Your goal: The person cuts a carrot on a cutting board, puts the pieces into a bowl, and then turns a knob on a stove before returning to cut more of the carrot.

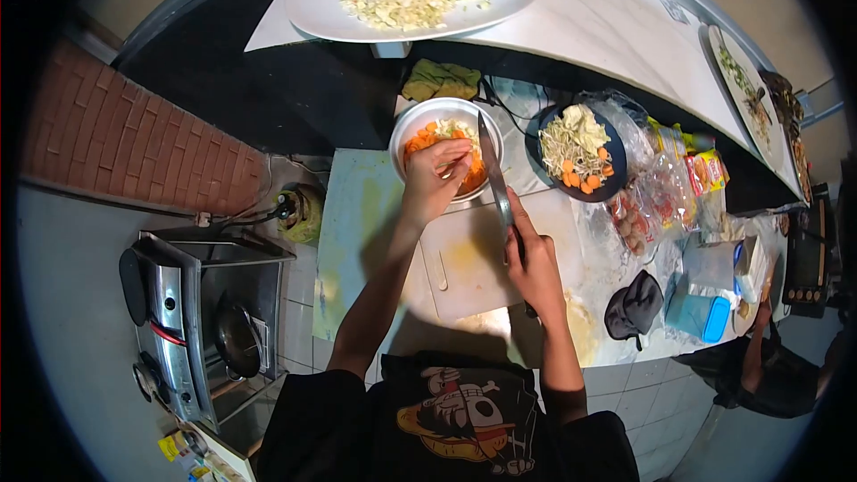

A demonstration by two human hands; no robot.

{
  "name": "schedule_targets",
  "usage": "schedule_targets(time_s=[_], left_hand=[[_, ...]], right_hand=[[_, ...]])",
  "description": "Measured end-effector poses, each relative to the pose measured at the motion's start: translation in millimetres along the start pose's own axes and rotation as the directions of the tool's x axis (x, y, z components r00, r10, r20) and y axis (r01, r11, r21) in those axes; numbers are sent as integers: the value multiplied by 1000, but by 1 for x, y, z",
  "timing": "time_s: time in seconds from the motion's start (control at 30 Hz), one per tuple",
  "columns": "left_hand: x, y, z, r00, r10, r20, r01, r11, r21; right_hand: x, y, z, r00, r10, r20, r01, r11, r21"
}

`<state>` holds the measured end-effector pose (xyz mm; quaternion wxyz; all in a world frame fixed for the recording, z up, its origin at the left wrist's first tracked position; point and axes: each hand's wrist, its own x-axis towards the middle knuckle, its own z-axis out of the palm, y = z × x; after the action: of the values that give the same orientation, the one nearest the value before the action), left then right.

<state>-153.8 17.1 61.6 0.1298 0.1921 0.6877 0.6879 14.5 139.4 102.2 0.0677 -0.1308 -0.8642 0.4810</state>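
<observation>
My left hand (437, 174) is over a white bowl (398, 145) of chopped orange and pale vegetables (420, 137). Its fingers are curled together near the knife blade; what they hold, if anything, I cannot make out. In my right hand (537, 270) is a large kitchen knife (494, 174), gripped by its handle. The blade points away from me, across the bowl's right side. Below both hands lies a pale cutting board (473, 281) with yellow stains and a thin pale strip (441, 270) on its left part.
Right of the bowl stands a dark plate (614, 180) with sprouts and carrot slices. Plastic bags (665, 187), a black cap (635, 305) and a blue-lidded container (705, 317) lie further right. A raised shelf holds a large white plate (527, 0) of shredded vegetables. Another person (768, 361) is at far right.
</observation>
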Motion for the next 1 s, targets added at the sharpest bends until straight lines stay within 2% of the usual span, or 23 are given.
schedule_targets(time_s=[0.1, 0.13, 0.17, 0.2, 0.27, 0.3, 0.4, 0.47, 0.57, 0.63, 0.67, 0.73, 0.87, 0.93, 0.97, 1.0], left_hand=[[10, -7, -3, 997, 21, 78, -18, 999, -36], [8, 0, -1, 993, -93, 78, 105, 982, -159], [6, 5, 1, 974, -206, 93, 225, 934, -278], [5, 3, 3, 974, -206, 90, 223, 933, -283], [6, -4, 4, 937, -320, 138, 348, 834, -429], [7, -2, 3, 935, -302, 185, 354, 805, -477], [5, 8, 3, 928, -332, 170, 373, 820, -434], [7, 4, 0, 946, -296, 135, 325, 841, -434], [10, 5, -9, 938, -307, 163, 346, 860, -374], [14, -8, -13, 976, -113, 187, 159, 955, -252], [15, -14, -16, 976, -112, 187, 158, 956, -249], [19, -13, -18, 969, -68, 237, 88, 993, -75], [26, -2, -13, 973, -121, 199, 112, 992, 53], [34, -4, -15, 982, -31, 184, -28, 951, 308], [39, -5, -16, 981, -31, 189, -30, 950, 311], [45, -8, -17, 985, -25, 168, -62, 869, 492]], right_hand=[[4, -1, 2, 1000, 6, -4, -6, 1000, 14], [6, -1, 2, 1000, 1, -5, -1, 1000, 8], [6, -2, 3, 999, 47, 13, -48, 995, 90], [6, -2, 4, 995, 93, 38, -99, 980, 172], [7, 0, 7, 998, 66, 20, -69, 979, 194], [8, 1, 8, 995, 94, 34, -99, 974, 203], [8, 2, 8, 991, 127, 49, -135, 965, 227], [8, 4, 8, 985, 161, 59, -171, 951, 258], [9, 5, 7, 987, 153, 45, -160, 958, 239], [9, 5, 5, 989, 142, 34, -146, 966, 214], [7, 6, 5, 990, 139, 24, -141, 972, 186], [4, 6, 5, 993, 120, -3, -118, 977, 178], [-4, 6, 0, 994, 102, -42, -94, 983, 158], [-9, 7, -4, 991, 123, -48, -114, 981, 156], [-11, 8, -6, 989, 142, -49, -133, 980, 151], [-14, 10, -7, 988, 144, -52, -134, 979, 155]])
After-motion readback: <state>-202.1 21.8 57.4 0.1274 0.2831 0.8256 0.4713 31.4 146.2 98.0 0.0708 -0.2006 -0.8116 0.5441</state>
